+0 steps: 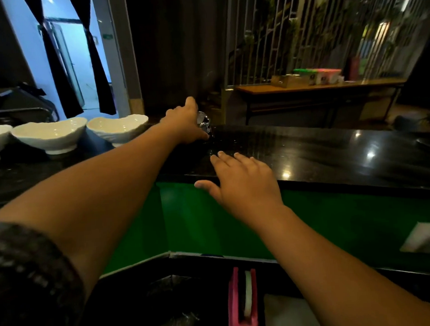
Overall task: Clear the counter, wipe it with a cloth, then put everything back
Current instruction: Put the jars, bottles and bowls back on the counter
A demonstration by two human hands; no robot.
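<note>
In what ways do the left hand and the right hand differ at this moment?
Grasp: the left hand curls around a small shiny object; the right hand holds nothing, its fingers straight and spread.
Reach: the left hand is stretched farther, near the white bowls; the right hand is nearer, at the front edge of the black counter.
Shared: both are bare, palm down, over the same counter.

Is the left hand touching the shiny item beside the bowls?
Touching. The head view shows the left hand curled over the shiny item, with thumb and fingers against it and no gap.
</note>
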